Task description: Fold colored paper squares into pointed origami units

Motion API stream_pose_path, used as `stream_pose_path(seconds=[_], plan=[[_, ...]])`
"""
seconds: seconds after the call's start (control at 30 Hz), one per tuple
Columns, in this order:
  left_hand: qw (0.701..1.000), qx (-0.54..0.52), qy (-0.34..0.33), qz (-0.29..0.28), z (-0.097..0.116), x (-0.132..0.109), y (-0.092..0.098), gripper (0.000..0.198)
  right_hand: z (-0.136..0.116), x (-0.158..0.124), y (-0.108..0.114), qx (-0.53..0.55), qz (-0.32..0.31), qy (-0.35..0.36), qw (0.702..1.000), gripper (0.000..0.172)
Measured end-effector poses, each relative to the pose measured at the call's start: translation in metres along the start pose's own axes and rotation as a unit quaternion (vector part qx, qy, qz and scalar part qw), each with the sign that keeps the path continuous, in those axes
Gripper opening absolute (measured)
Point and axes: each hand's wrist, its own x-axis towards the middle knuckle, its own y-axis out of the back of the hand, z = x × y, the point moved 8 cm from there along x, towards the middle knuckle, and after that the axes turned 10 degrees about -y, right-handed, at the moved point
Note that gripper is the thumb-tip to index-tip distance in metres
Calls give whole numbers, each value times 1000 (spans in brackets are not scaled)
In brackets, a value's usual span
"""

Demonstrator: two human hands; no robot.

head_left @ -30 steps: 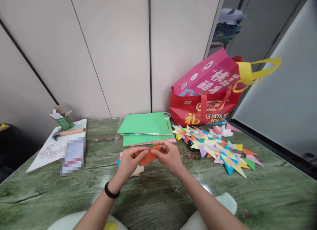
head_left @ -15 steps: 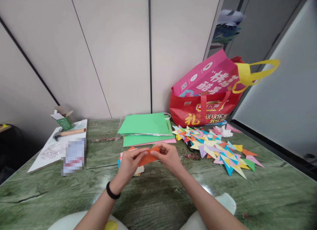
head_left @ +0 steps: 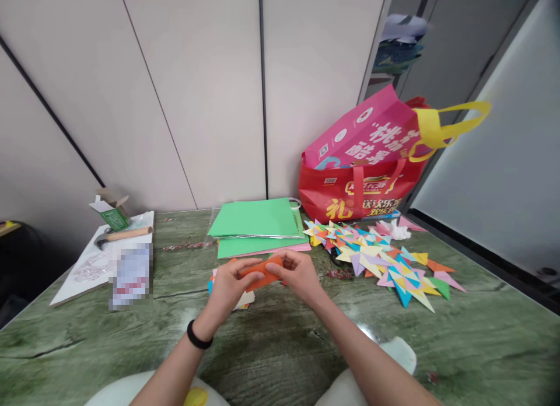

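Observation:
Both hands meet over the middle of a green marbled table [head_left: 280, 347]. My left hand [head_left: 230, 286], with a black band on its wrist, and my right hand [head_left: 295, 276] each pinch one end of a folded orange paper piece [head_left: 261, 273] held just above the tabletop. Their fingers are closed on it. Under the hands lies a small stack of coloured paper squares [head_left: 242, 300]. Behind them sits a pile of green paper sheets [head_left: 258, 225].
A heap of folded multicoloured paper stars [head_left: 380, 260] spreads at the right. A red and pink shopping bag [head_left: 363, 167] stands at the back right. At the left lie a white board [head_left: 83, 266], a hammer [head_left: 120, 235] and a small open box [head_left: 111, 210].
The orange paper has been folded narrower between the fingers, and both hands have shifted very slightly. Everything else stays in place.

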Motion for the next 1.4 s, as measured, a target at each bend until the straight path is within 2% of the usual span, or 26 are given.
stream_pose_path(seconds=[0.2,0.47,0.67,0.9,1.23,1.4], plan=[[999,-38,7,-5,-7,-1,-3,21,0,0,2,-8,12,-5,1000,29],[998,-9,-54,-11,6,0,-2,20,1,0,0,4,0,-11,1000,29],[998,2,-64,-7,8,-1,-2,19,3,1,0,29,-8,-25,999,30],[999,-7,-38,31,3,-1,6,20,4,-3,-17,37,-81,-34,995,42],[998,-9,-48,36,4,-2,6,20,16,-3,-22,72,-83,-91,990,32],[997,4,-58,46,7,-2,7,20,16,-3,-21,70,-77,-85,991,35]])
